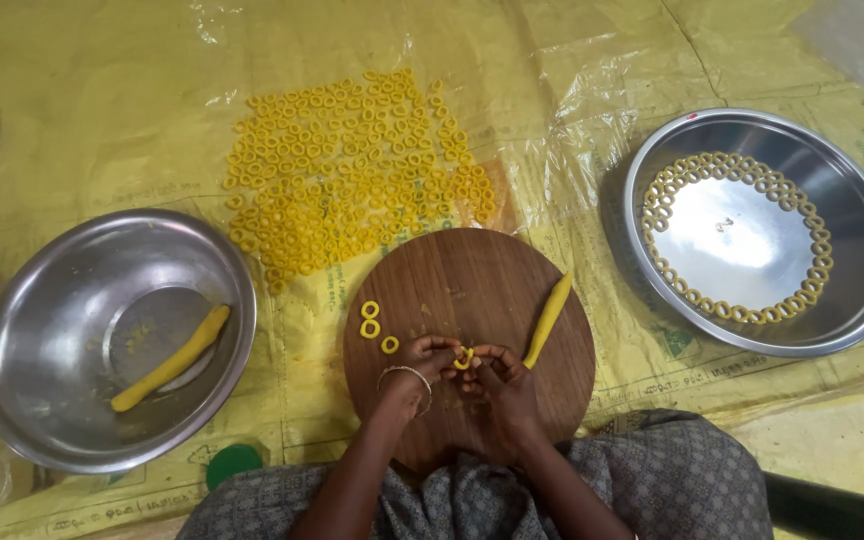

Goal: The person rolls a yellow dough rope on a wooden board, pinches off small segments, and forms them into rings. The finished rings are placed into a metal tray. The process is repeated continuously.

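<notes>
While both hands meet over the near part of the board (pixel 472 285), a small ring (pixel 463 358) of yellow dough sits between their fingertips. This ring is pale yellow, soft-looking and thin, and its loop looks not fully round; whether its ends are joined I cannot tell. The left hand (pixel 422 362) comes from the lower left, wrist bent, with a thin bangle (pixel 404 374) on the wrist; its fingers are curled and pinch the ring from the left side. The right hand (pixel 505 382) comes from the lower right, fingers also curled, and it pinches the same ring from the right, so the fingertips of the two hands almost touch each other.

Just right of the right hand a dough roll (pixel 549 319) lies tilted on the board, thick at the far end and pointed toward the hand. Three finished rings (pixel 370 319) lie on the board to the left of the left hand. Beyond the board many rings (pixel 357 170) are spread on the yellow sheet (pixel 102 100). At the left a steel bowl (pixel 22 330) holds a second roll (pixel 172 358). At the right a steel plate (pixel 857 210) carries rings in a circle (pixel 812 225) near its rim.
</notes>
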